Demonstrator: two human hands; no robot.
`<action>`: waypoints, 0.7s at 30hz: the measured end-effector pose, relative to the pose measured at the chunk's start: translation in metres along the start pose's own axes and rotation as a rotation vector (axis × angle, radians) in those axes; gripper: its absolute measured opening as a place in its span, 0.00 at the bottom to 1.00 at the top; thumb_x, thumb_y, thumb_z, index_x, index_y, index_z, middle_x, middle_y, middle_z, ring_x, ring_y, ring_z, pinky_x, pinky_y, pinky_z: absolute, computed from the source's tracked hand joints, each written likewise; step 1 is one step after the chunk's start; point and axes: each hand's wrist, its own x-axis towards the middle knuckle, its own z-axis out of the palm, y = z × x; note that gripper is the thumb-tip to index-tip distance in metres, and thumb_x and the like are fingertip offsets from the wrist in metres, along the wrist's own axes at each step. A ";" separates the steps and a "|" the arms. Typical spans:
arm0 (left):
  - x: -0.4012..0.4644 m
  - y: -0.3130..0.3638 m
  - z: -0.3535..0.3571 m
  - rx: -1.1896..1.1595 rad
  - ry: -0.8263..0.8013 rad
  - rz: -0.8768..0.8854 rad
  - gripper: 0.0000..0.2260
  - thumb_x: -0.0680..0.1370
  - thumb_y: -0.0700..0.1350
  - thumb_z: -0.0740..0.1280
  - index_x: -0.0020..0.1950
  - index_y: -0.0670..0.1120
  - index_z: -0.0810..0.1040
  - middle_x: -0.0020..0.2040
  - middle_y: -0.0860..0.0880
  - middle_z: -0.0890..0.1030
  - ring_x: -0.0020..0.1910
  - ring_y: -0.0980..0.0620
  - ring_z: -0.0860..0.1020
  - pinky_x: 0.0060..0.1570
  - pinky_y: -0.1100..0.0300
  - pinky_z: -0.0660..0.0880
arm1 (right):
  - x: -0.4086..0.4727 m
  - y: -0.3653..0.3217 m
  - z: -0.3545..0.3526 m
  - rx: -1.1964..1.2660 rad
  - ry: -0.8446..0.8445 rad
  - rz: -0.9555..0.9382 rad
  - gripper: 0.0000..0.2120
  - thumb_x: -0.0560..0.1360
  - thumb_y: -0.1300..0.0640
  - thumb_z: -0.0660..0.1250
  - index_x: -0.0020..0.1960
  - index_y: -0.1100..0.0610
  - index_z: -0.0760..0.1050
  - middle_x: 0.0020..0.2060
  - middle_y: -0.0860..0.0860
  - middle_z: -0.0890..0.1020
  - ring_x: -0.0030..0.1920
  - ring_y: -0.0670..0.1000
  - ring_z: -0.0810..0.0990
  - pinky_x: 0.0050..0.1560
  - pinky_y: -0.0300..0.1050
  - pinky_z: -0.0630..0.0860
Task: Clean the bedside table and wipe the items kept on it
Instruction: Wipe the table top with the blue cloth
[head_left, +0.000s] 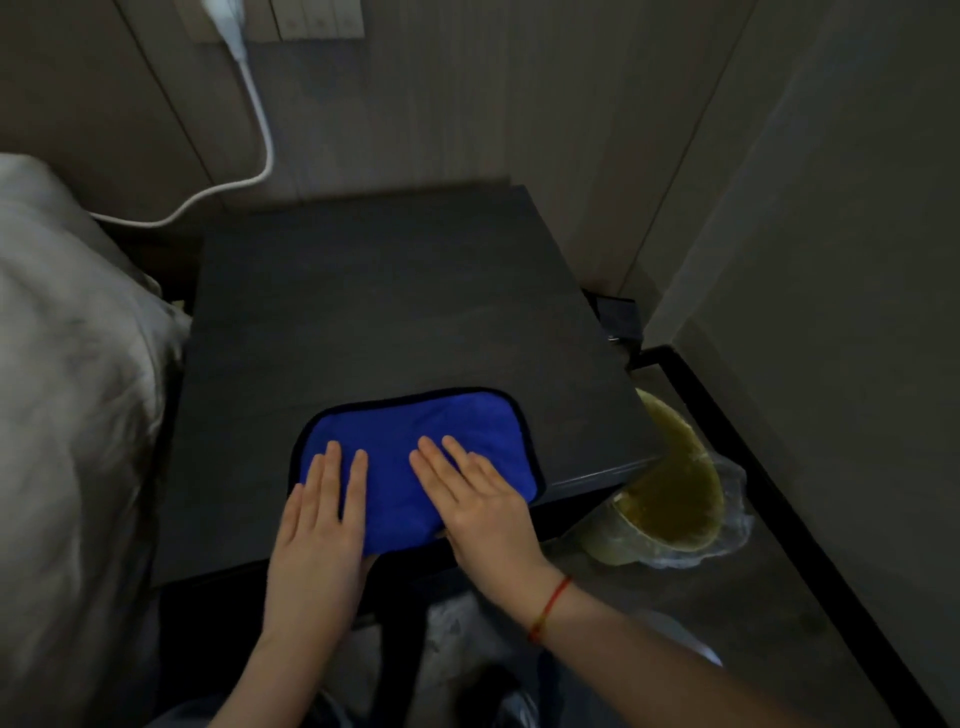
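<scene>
A dark bedside table (384, 312) fills the middle of the head view, its top bare apart from a blue cloth (441, 441) with a black hem lying near the front edge. My left hand (319, 530) presses flat on the cloth's left part with straight fingers. My right hand (478, 499), with a red string at the wrist, lies flat on the cloth's right part, fingers pointing up and left.
A bed with pale bedding (67, 389) stands at the left. A white cable (249, 119) runs from a wall socket down behind the table. A yellow-green bin with a clear liner (675, 493) sits on the floor at the table's front right corner. Walls close in behind and right.
</scene>
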 end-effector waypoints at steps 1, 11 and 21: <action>-0.002 -0.004 -0.001 -0.011 -0.010 -0.015 0.47 0.46 0.43 0.83 0.63 0.34 0.75 0.63 0.31 0.74 0.59 0.34 0.77 0.52 0.41 0.75 | 0.002 -0.006 0.002 -0.008 0.004 -0.010 0.36 0.55 0.50 0.78 0.62 0.51 0.75 0.61 0.46 0.77 0.61 0.47 0.76 0.58 0.39 0.75; -0.016 -0.050 -0.001 -0.137 0.069 0.048 0.50 0.68 0.54 0.72 0.73 0.52 0.35 0.74 0.53 0.37 0.73 0.57 0.42 0.73 0.55 0.49 | 0.005 -0.004 -0.008 -0.036 0.026 -0.087 0.38 0.53 0.45 0.78 0.61 0.53 0.76 0.61 0.48 0.78 0.61 0.46 0.76 0.59 0.38 0.74; -0.026 -0.076 -0.013 -0.168 0.266 0.162 0.28 0.51 0.36 0.83 0.50 0.39 0.84 0.48 0.43 0.85 0.46 0.44 0.84 0.69 0.64 0.58 | -0.018 0.054 -0.014 0.057 0.262 -0.193 0.20 0.59 0.57 0.79 0.49 0.58 0.82 0.49 0.52 0.84 0.50 0.49 0.83 0.55 0.52 0.75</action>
